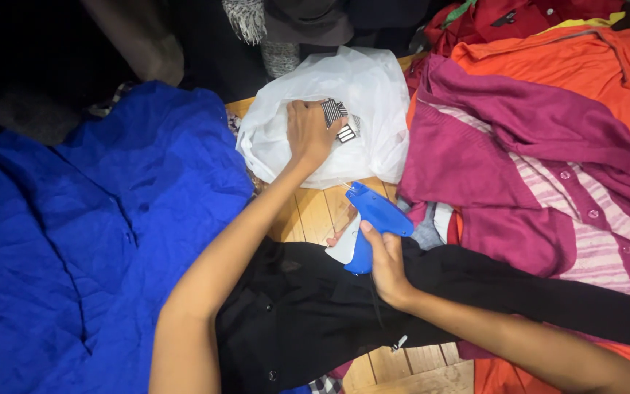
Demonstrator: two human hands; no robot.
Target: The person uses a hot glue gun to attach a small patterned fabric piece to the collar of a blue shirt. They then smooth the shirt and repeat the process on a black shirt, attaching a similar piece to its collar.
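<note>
My left hand [308, 133] reaches into a white plastic bag [362, 87] and pinches small black-and-white striped tags [338, 117] lying in it. My right hand [384, 266] grips a blue tagging gun [373, 219] by its handle, nozzle pointing up-left toward the bag. The gun hovers over a black garment [308, 306] spread in front of me on the wooden slat table [315, 211]. A small white tag [344, 246] sits against the gun's body.
A large blue garment [89, 233] covers the left side. A magenta cardigan [519, 146] over a pink striped shirt [592, 241] lies right, with orange [585, 66] and red [512, 18] clothes behind. Dark hanging clothes fill the back.
</note>
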